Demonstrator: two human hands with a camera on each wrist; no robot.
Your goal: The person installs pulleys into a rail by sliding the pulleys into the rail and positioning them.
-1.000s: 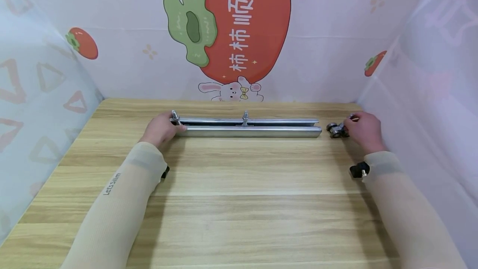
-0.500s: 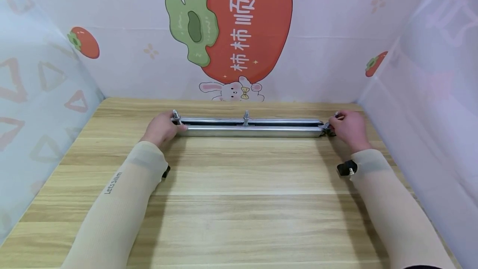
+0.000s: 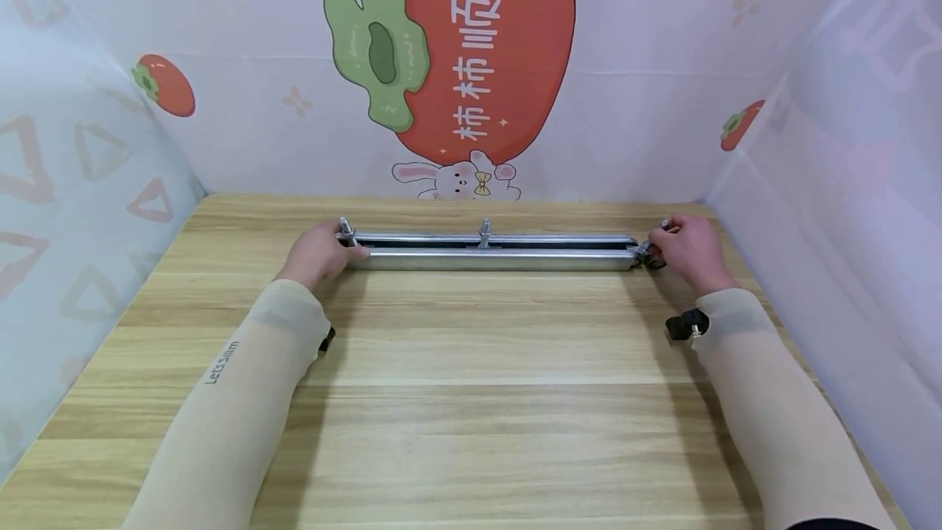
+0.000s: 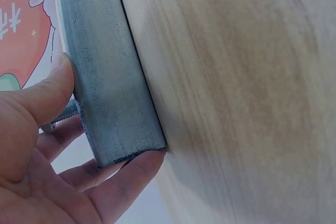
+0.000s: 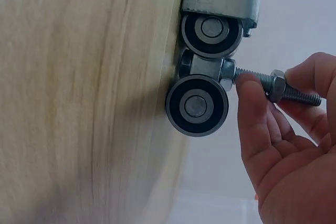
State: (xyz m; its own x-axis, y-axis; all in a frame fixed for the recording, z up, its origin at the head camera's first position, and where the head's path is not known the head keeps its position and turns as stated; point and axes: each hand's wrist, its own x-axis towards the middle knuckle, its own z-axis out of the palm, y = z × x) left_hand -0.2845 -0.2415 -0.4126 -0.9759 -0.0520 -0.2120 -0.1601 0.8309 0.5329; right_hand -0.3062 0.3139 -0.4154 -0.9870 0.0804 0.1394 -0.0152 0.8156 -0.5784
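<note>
A silver metal channel rail (image 3: 500, 262), slotted along its top, lies crosswise near the table's back edge. Its left end is gripped by my left hand (image 3: 315, 255); in the left wrist view the thumb presses the upper edge and fingers reach round the rail's end (image 4: 113, 66). Two threaded bolts rise from the slot, one (image 3: 484, 232) mid-rail and one (image 3: 347, 229) beside the left hand. At the right end, my right hand (image 3: 693, 253) pinches the threaded bolt (image 5: 254, 78) of a roller trolley (image 5: 205, 66). One visible wheel is partly inside the rail; another (image 5: 196, 106) sits outside.
The wood-grain table (image 3: 471, 399) extends in front of the rail. A printed cloth backdrop (image 3: 633, 129) stands behind it, with further cloth walls at left and right. A small black wrist camera (image 3: 686, 325) is strapped below the right hand.
My right hand has moved left with the trolley, bringing it from beside the rail to partly inside its right end. Over the last half second it barely moved. The left hand stays put.
</note>
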